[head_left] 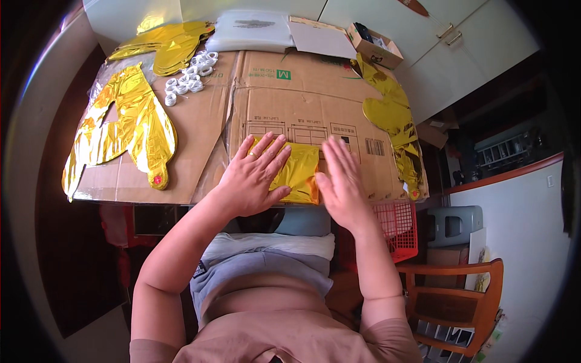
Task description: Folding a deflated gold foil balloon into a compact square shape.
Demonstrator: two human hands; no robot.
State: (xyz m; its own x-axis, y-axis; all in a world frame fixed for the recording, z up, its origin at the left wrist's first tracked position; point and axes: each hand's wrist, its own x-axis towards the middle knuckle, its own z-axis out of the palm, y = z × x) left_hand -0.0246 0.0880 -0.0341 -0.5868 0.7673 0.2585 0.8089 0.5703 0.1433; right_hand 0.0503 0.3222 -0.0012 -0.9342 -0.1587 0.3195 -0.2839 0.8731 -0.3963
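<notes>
A gold foil sheet folded into a small, roughly square packet [301, 169] lies at the near edge of the cardboard, in front of me. My left hand [251, 178] rests flat over its left side, fingers stretched out, a ring on one finger. At the packet's right edge is my right hand [344, 184], slightly blurred, its fingers straight and thumb apart. Over to the left, an uninflated gold foil balloon [145, 121] is spread flat, with two legs, a hole in the middle and a red spot at one tip. A curved gold foil balloon [387, 112] runs along the right edge.
Flattened cardboard [272, 69] covers the table. Small white string coils [187, 81] sit behind the left balloon, near more stacked gold foil [175, 48]. Along the back are clear plastic bags [251, 30], a pale card [324, 39] and an open box [378, 51]. A wooden chair [451, 305] stands lower right.
</notes>
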